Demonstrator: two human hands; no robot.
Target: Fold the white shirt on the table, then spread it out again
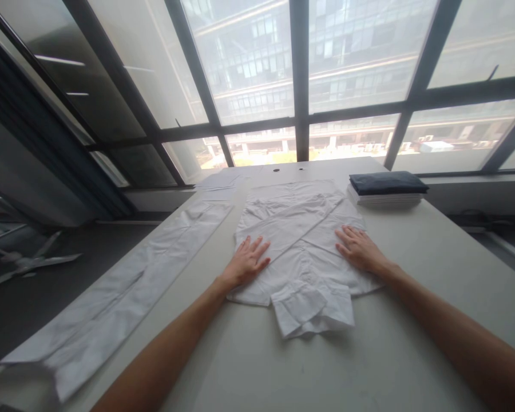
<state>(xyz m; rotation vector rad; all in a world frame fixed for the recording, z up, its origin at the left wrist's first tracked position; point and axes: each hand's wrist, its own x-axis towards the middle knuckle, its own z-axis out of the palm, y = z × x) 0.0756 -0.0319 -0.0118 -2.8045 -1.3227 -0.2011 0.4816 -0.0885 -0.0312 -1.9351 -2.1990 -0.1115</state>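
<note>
A white shirt [298,229] lies spread on the table in front of me, its upper part wrinkled and crossed by diagonal folds. Its gathered, cuff-like end [313,306] sticks out toward me past the lower edge. My left hand [246,263] rests flat on the shirt's left side, fingers spread. On the right side, my right hand [358,247] presses down the same way with fingers apart. Neither hand grips the cloth. The shirt's layers beneath the folds are hidden.
Along the table's left edge stretches a long white garment [129,280], partly overhanging. White sheets [218,182] lie at the back left. At the back right sits a stack of folded clothes with a dark one [387,183] on top. Windows stand behind the white table [249,366].
</note>
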